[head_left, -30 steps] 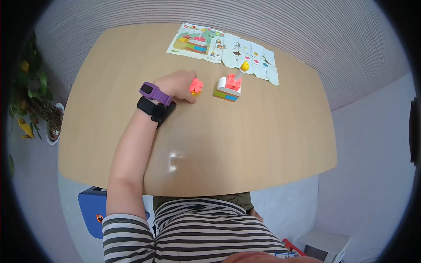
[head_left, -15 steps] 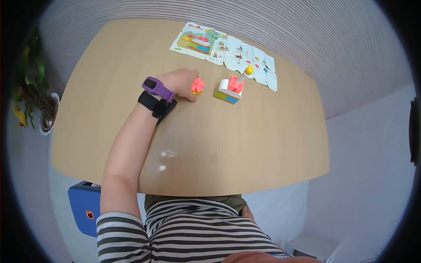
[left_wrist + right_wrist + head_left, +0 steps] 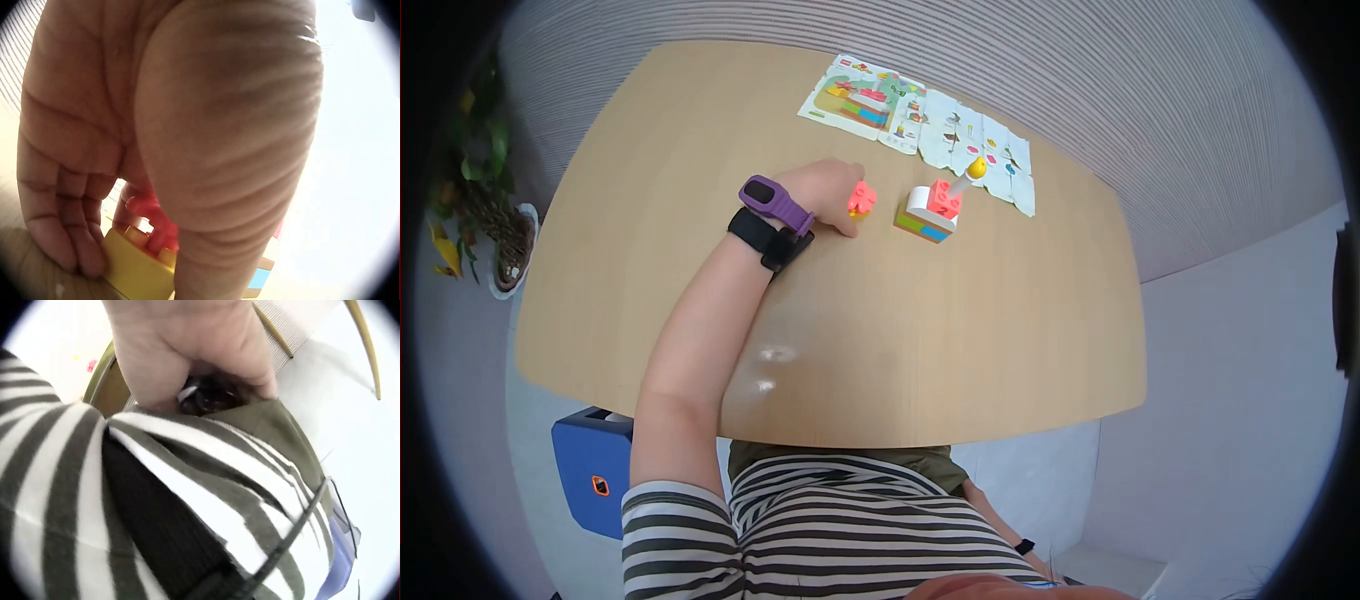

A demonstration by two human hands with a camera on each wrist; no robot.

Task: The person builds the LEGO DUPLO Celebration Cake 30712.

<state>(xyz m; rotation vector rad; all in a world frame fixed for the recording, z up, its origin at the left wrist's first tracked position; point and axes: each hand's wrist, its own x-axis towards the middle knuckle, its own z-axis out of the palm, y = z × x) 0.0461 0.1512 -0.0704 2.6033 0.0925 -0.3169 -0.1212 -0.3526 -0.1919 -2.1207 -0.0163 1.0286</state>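
Note:
My left hand (image 3: pixel 825 195) rests on the table, its thumb and fingers around a yellow toy brick (image 3: pixel 139 265) with a coral-red flower piece (image 3: pixel 862 197) on top. In the left wrist view the thumb side covers part of both. Just right of this hand stands a small brick cake (image 3: pixel 925 232): green, blue and brown layers, a rounded white brick, a coral brick marked 2 and a yellow-tipped candle (image 3: pixel 976 168). Down at my lap, my right hand (image 3: pixel 194 344) bends over something dark and glossy; I cannot tell whether it holds this.
An unfolded, creased instruction sheet (image 3: pixel 865 105) lies along the table's far edge by the ribbed wall. A potted plant (image 3: pixel 512 265) stands at the left, off the table. Below the near left edge is a blue box (image 3: pixel 590 470).
The head view has shifted slightly. My left hand stays at the brick and flower, beside the cake. My right forearm with its black band has come into view by my lap.

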